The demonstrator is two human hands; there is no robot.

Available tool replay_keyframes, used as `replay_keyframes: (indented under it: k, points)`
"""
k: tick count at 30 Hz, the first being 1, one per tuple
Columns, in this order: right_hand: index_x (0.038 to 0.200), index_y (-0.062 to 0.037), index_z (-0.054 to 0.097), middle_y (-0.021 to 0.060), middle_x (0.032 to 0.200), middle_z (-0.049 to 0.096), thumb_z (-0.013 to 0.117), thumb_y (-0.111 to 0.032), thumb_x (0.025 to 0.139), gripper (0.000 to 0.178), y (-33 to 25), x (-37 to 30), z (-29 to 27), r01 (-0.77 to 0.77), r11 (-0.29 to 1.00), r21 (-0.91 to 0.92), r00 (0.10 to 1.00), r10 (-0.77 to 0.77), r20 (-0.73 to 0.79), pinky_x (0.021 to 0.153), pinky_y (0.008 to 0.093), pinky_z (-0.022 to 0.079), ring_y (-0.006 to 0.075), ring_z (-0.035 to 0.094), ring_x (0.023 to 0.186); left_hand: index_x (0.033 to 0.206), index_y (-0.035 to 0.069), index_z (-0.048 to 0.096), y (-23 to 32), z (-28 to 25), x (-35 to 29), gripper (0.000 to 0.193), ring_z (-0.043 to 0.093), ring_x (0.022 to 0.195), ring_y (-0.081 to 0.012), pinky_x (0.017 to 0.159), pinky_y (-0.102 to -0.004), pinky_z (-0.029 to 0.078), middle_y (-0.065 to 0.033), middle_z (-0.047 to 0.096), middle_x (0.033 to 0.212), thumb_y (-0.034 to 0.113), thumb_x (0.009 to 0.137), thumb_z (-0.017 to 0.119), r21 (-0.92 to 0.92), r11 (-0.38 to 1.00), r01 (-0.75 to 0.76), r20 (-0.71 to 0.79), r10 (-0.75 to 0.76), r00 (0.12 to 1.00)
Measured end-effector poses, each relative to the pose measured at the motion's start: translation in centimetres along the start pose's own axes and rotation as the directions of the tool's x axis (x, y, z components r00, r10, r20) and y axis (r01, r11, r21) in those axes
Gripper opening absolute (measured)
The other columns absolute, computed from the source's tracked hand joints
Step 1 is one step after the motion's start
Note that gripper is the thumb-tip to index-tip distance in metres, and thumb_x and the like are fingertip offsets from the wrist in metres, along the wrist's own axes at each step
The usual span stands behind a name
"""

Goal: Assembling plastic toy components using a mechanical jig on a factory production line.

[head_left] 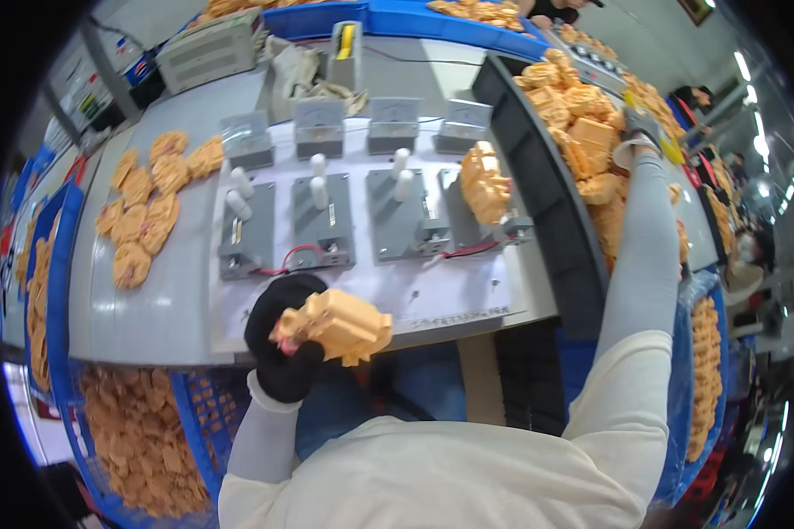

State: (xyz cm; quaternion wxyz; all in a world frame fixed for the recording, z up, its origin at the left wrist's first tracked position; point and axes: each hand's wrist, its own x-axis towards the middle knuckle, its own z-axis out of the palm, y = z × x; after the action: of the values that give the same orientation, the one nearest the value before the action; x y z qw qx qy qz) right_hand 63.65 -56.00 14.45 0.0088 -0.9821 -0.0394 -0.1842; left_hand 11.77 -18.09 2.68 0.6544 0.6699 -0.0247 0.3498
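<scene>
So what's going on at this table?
The person's black-gloved left hand holds an orange plastic part near the table's front edge. The right hand is stretched out to a heap of similar parts. Four grey fixtures stand on the table, panel meters behind them; another part sits at the rightmost.

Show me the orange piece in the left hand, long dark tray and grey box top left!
Orange piece (351,324), head view: middle of its body.
Dark tray (538,185), head view: its left wall.
Grey box (208,62), head view: its front.

Head-worn fisheye looks down; bench (172,309) close below.
</scene>
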Motion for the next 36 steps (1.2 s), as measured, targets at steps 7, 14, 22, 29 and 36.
replay_keyframes:
  k: [7, 14, 22, 29, 36]
  points:
    - [0.115, -0.0033, 0.056, 0.0207, 0.122, 0.052, 0.055, -0.044, 0.078, 0.055, -3.2, -3.9, -8.0, 0.235, 0.969, -0.074, 0.880, -0.245, -0.406, 0.089, 0.0377, 0.043, 0.0342, 0.054, 0.107, 0.120, -0.003, 0.047, -0.8, 0.5, 0.8, 0.058, 0.053, 0.101, -0.0206, 0.089, -0.0339, 0.041, -0.0107, 0.054, 0.111, 0.019, 0.071, 0.070, -0.034, 0.999, -0.040, -0.018, 0.040, 0.999]
    - [0.105, -0.0084, 0.058, 0.0091, 0.098, 0.058, 0.060, -0.007, 0.076, 0.029, -20.6, -27.6, -12.1, 0.947, 0.318, 0.050, 0.291, -0.778, -0.557, 0.071, 0.0325, 0.050, 0.0216, 0.060, 0.081, 0.119, 0.000, 0.045, -0.2, -0.1, -0.1, 0.060, 0.053, 0.101, -0.0203, 0.089, -0.0343, 0.042, -0.0088, 0.053, 0.109, 0.033, 0.073, 0.065, -0.143, 0.989, 0.036, -0.154, -0.058, 0.986]
    - [0.124, -0.0144, 0.046, 0.0124, 0.101, 0.056, 0.069, -0.006, 0.070, 0.059, -28.4, -42.4, -5.4, 0.411, 0.250, 0.876, 0.841, -0.475, -0.259, 0.066, 0.0319, 0.049, 0.0233, 0.061, 0.081, 0.126, 0.002, 0.042, 3.9, -1.4, 0.2, 0.049, 0.049, 0.111, -0.0231, 0.095, -0.0375, 0.040, -0.0103, 0.050, 0.119, 0.035, 0.090, 0.045, -0.630, 0.776, 0.012, -0.322, -0.276, 0.906]
    - [0.120, -0.0080, 0.048, 0.0102, 0.106, 0.055, 0.068, -0.001, 0.071, 0.053, -30.7, -42.6, -4.8, 0.409, 0.277, 0.870, 0.900, -0.282, -0.333, 0.067, 0.0255, 0.051, 0.0169, 0.061, 0.082, 0.123, 0.001, 0.045, 6.1, -2.7, 1.9, 0.040, 0.056, 0.097, -0.0181, 0.070, -0.0269, 0.050, -0.0109, 0.051, 0.115, 0.028, 0.093, 0.044, -0.067, 0.991, 0.120, -0.324, -0.135, 0.936]
    - [0.101, -0.0026, 0.055, 0.0013, 0.086, 0.059, 0.066, 0.002, 0.074, 0.030, -31.1, -41.2, -5.0, 0.070, -0.116, 0.991, 0.938, -0.330, -0.104, 0.067, 0.0195, 0.048, 0.0049, 0.056, 0.077, 0.111, 0.003, 0.053, 6.0, -2.6, 6.1, 0.025, 0.054, 0.097, -0.0161, 0.080, -0.0273, 0.046, -0.0098, 0.053, 0.109, 0.018, 0.091, 0.050, 0.347, 0.937, -0.047, -0.132, 0.098, 0.986]
